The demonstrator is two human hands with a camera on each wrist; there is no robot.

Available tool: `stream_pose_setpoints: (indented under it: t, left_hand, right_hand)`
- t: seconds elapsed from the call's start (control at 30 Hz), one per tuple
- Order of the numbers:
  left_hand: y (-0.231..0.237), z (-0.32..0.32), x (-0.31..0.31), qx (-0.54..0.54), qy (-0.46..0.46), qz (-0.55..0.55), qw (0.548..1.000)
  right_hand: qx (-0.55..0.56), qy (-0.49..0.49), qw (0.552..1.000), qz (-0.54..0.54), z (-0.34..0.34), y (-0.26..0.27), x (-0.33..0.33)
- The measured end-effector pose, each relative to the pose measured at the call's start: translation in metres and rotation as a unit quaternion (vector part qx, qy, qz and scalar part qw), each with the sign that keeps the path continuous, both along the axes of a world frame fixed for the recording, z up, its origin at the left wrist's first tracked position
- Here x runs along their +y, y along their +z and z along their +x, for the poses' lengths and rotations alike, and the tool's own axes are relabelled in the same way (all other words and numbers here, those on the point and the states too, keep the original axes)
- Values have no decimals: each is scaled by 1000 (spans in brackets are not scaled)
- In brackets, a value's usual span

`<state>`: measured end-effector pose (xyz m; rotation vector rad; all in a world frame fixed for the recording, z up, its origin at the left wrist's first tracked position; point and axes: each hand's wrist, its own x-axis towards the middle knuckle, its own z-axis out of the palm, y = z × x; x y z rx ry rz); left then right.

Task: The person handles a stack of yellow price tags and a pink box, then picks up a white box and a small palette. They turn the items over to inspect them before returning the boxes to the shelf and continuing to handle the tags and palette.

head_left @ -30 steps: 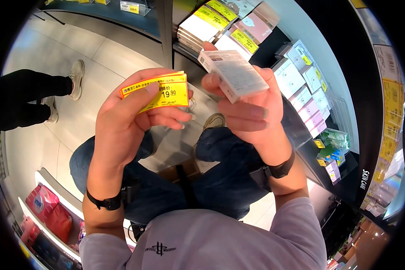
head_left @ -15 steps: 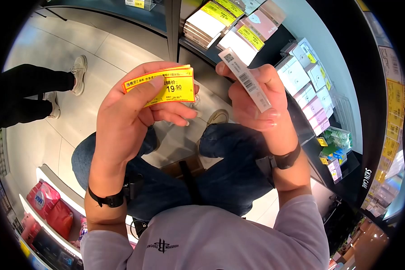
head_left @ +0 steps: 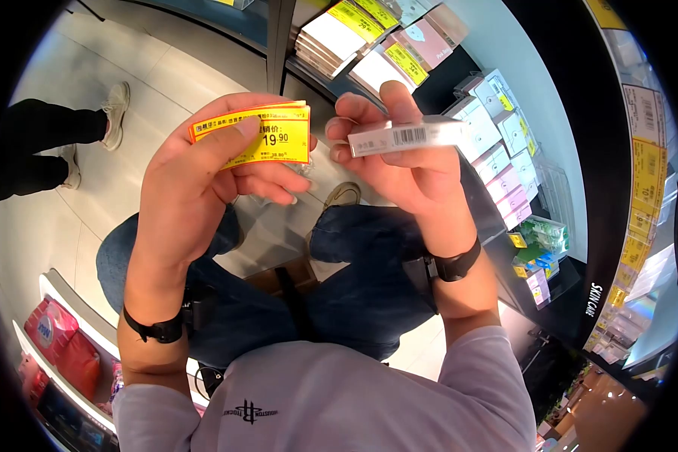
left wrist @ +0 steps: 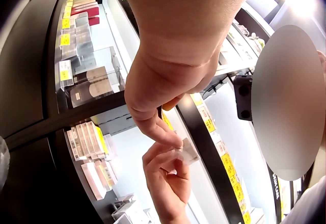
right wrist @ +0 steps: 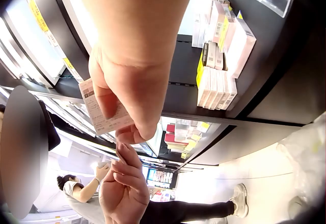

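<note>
In the head view my left hand [head_left: 175, 181] pinches a few yellow price tags [head_left: 285, 145] under the thumb, the top one reading 19.90. Its other fingers extend behind and below the tags. My right hand [head_left: 410, 177] holds a small flat white box [head_left: 408, 138] in its fingers and thumb, to the right of the tags. A narrow side with a barcode faces up toward my head. The right wrist view shows the broad side of the box [right wrist: 97, 116], covered in small print. Both hands are raised above my knees, close to each other.
Ahead on the right, a dark shelf carries stacked boxes [head_left: 325, 47] with yellow tags and white and pink boxes [head_left: 505, 162]. A strip of price labels [head_left: 644, 203] runs along the right. Red packages [head_left: 79, 361] stand low left. Another person's legs [head_left: 45, 147] are at left.
My right hand has turned the box from its broad printed face to a narrow barcode side, now lying nearly level across the view. The left hand keeps the price tags in much the same grip.
</note>
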<state>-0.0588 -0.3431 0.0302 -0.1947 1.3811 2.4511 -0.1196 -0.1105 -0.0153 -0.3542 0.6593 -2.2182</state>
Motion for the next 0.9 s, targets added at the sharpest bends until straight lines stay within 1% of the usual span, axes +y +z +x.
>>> stream_pose_setpoints:
  t: [0.03,0.07,0.13,0.23,0.33,0.37,0.43,0.57,0.63,0.9]
  left_hand:
    - [0,0,0,-1,-2,1,1000]
    - [-1,0,0,-2,-4,2,1000]
    - [-1,0,0,-2,-6,2,1000]
    - [-2,0,0,1,-7,0,1000]
    - [-2,0,0,5,-8,-4,1000]
    - [-2,0,0,7,-10,-6,1000]
    - [-2,0,1,8,-10,-7,1000]
    - [-1,0,1,8,-12,-7,1000]
    - [-2,0,1,7,-14,-6,1000]
    - [-1,0,2,3,-20,3,1000]
  right_hand:
    - [-4,-22,999,-31,1,-3,-2]
    - [-5,-20,999,-30,0,-8,-3]
    - [40,-5,994,-99,-1,-14,-6]
    - [65,2,993,-102,-3,-14,-6]
    - [67,10,994,-88,-4,-12,-4]
    - [67,10,994,-88,-4,-12,-5]
    - [21,25,991,-132,-4,-13,-6]
    - [23,25,991,-133,-4,-13,-5]
    - [48,18,993,-105,-4,-13,-4]
    - [39,21,991,-123,-4,-15,-5]
